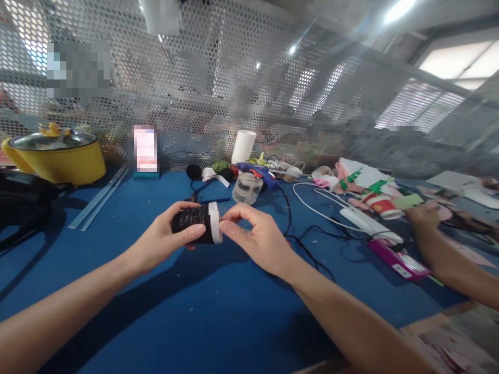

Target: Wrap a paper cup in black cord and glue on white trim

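Observation:
My left hand is wrapped round a black cylinder with a white band at its right end, held sideways above the blue table. It looks like a small cup or tube covered in black yarn or cloth, but I cannot tell which. My right hand pinches with thumb and forefinger at the white end. Whatever lies between those fingertips is too small to make out. Just behind my hands are a clear plastic jar and a blue hot glue gun.
A yellow electric pot, clear glue sticks and a phone stand left. White paper cups are at the back. On the right lie cables, a white power strip, a purple box, craft scraps and another person's hand.

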### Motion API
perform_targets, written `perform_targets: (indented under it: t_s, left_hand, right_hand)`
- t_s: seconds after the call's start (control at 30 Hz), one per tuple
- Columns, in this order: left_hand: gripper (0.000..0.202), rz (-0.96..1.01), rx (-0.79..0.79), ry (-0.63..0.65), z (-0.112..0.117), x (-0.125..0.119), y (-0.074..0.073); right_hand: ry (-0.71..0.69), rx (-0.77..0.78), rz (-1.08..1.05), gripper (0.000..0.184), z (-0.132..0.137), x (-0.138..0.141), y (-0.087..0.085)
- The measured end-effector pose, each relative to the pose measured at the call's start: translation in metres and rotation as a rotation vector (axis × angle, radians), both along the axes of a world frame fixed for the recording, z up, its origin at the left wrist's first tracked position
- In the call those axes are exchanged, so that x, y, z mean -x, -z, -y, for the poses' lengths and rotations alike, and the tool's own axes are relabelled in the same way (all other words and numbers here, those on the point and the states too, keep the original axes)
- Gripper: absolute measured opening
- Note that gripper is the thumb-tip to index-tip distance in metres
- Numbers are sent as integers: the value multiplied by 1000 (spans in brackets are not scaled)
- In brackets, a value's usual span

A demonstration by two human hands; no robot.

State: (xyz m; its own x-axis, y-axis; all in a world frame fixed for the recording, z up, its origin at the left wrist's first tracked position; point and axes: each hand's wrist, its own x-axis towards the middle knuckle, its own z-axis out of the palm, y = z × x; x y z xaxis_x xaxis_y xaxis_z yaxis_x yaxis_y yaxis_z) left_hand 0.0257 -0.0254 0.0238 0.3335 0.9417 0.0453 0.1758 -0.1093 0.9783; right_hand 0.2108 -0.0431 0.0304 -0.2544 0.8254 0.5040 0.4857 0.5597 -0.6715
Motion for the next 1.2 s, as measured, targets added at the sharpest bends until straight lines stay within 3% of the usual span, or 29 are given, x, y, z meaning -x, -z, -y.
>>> perform_targets:
  t_s: [0.1,0.3,0.77,1.2]
  left_hand:
    - [50,-21,-17,-15,0,-1,2]
    - [53,-135,-145,-81,-1,0,6]
    - [58,-69,-59,-120,4,-3,4]
    - [52,-68,-84,-165,4,-4,4]
  right_hand:
    - [19,-74,-76,8,-1,0,0]
    - [-68,-228,-70,15,0,3,7]
    - [-64,-389,24,19,3,11,13]
    - [-82,-394,31,26,8,12,9]
